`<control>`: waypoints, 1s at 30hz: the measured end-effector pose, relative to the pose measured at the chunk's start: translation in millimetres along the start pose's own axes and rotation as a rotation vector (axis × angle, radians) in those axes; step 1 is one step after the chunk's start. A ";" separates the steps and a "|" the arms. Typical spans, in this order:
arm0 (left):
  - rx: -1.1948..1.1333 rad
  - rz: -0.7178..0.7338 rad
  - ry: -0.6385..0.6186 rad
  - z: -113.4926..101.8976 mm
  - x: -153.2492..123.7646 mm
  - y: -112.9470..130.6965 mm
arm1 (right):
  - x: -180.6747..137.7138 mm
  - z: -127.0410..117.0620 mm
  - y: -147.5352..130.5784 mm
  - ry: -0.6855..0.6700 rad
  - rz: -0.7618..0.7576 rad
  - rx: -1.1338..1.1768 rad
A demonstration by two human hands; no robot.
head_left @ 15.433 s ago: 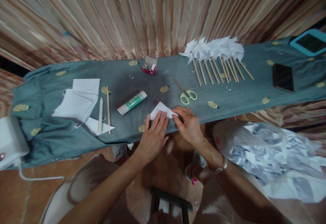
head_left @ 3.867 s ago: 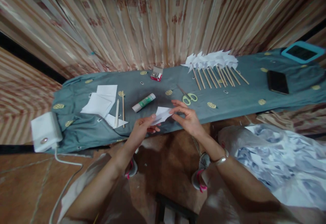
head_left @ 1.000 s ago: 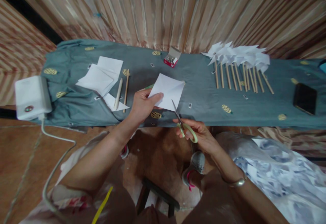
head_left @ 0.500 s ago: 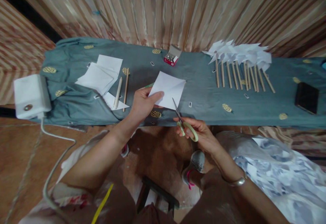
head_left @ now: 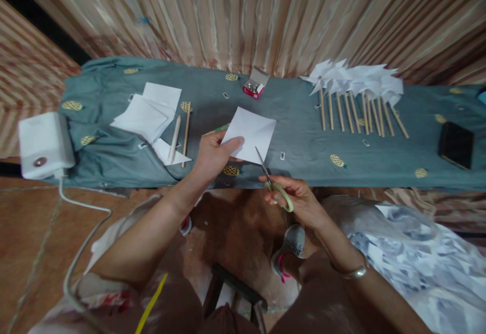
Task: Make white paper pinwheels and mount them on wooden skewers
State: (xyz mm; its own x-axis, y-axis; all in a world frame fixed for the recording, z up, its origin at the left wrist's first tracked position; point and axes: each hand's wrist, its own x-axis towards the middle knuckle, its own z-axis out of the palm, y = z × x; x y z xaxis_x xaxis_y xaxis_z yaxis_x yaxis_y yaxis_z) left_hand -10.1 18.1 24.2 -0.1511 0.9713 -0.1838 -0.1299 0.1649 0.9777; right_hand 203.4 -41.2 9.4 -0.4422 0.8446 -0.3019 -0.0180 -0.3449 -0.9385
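Note:
A square sheet of white paper (head_left: pixel 255 127) is pinched in my left hand (head_left: pixel 217 154), thumb on top and fingers beneath. Scissors (head_left: pixel 281 195) with pale green handles are in my right hand (head_left: pixel 301 200), their blades over the sheet's near right part. Whether the blades have cut into the paper there I cannot tell. Part of something green shows behind my left hand. To the left lie several white paper squares (head_left: pixel 146 114), a white pen-like stick (head_left: pixel 175 139) and a thin wooden stick (head_left: pixel 187 134).
Several white paper pinwheels (head_left: pixel 357 81) on wooden sticks lie in a row at the right. A small red box (head_left: pixel 253 88) of metal pins stands open at the back. A black phone (head_left: pixel 456 144) and a white corded device (head_left: pixel 45 144) rest near opposite ends of the cloth.
The scissors look slightly more closed, their handles nearer together. Both hands and the paper stay almost where they were; the view has shifted a little.

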 end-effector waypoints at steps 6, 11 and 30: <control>-0.007 -0.006 -0.003 0.2 0.8 -1.5 | 0.6 1.1 -0.9 0.041 0.020 0.012; -0.003 -0.006 -0.005 0.6 -0.2 0.4 | 0.6 1.5 -2.7 0.046 0.037 0.028; -0.006 -0.042 -0.012 3.8 -3.8 -1.8 | 1.4 0.1 -1.3 0.062 0.048 0.037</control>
State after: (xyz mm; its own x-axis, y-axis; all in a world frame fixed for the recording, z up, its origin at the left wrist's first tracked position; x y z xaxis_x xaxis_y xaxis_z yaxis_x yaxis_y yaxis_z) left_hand -5.6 14.7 23.5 -0.1332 0.9656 -0.2235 -0.1422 0.2046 0.9685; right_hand 202.7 -39.6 10.2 -0.3867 0.8501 -0.3575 -0.0319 -0.3998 -0.9160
